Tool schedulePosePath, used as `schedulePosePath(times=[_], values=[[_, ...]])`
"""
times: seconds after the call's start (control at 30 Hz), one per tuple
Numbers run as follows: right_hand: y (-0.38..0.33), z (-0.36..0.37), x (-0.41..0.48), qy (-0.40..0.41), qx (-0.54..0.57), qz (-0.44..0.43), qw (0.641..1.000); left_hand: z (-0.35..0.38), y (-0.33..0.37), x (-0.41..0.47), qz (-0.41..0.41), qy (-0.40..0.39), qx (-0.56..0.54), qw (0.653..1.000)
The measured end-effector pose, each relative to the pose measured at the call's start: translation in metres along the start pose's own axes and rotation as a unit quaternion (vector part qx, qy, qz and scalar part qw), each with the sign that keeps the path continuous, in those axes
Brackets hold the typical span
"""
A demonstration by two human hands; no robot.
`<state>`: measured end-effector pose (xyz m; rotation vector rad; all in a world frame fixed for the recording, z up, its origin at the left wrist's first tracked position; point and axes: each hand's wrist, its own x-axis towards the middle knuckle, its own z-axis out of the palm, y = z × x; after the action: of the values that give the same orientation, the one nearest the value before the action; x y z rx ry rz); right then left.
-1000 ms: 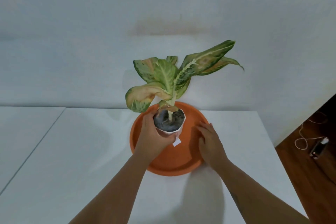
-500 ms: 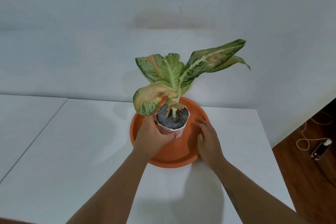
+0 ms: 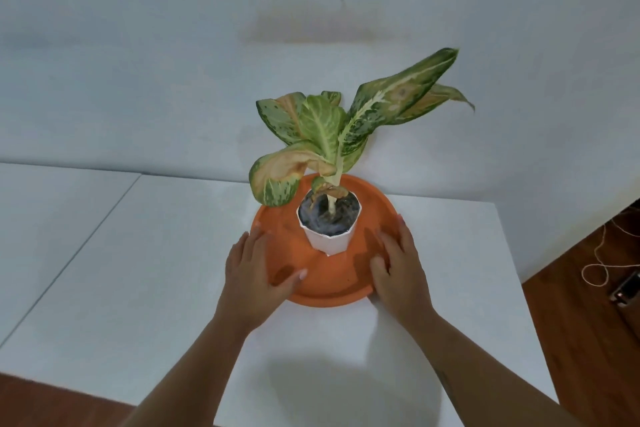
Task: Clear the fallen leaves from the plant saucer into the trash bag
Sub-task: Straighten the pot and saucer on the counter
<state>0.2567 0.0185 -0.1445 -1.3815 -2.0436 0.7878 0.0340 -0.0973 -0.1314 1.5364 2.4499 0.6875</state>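
Observation:
An orange plant saucer (image 3: 332,282) lies on the white table (image 3: 138,270). A small white pot (image 3: 329,241) with dark soil stands upright inside it, holding a plant (image 3: 332,135) with green and yellowing leaves. My left hand (image 3: 254,277) grips the saucer's left rim, thumb inside the dish. My right hand (image 3: 401,270) holds the right rim the same way. No loose leaves show on the saucer floor, and no trash bag is in view.
The table backs onto a white wall (image 3: 173,62). A seam (image 3: 86,236) splits the tabletop at the left. On the wooden floor at the right lie a white cable (image 3: 602,253) and a small dark device (image 3: 627,286).
My left hand has let go of the white pot and moved to the saucer's left rim. My right hand has shifted onto the right rim. The pot now stands free.

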Motion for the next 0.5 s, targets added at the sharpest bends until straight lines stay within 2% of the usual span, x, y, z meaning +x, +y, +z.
schedulePosePath(times=[0.17, 0.37, 0.5], values=[[-0.002, -0.004, -0.026, -0.013, -0.094, 0.016, 0.995, -0.002, -0.047, 0.002, 0.060, -0.082, -0.024, 0.995], [-0.011, 0.002, -0.042, 0.012, -0.184, 0.003, 0.983, -0.005, -0.062, 0.018, 0.113, -0.072, -0.010, 0.991], [0.000, 0.005, -0.035, 0.004, -0.193, 0.021, 0.981, -0.002, -0.064, 0.020, 0.120, -0.061, -0.003, 0.991]])
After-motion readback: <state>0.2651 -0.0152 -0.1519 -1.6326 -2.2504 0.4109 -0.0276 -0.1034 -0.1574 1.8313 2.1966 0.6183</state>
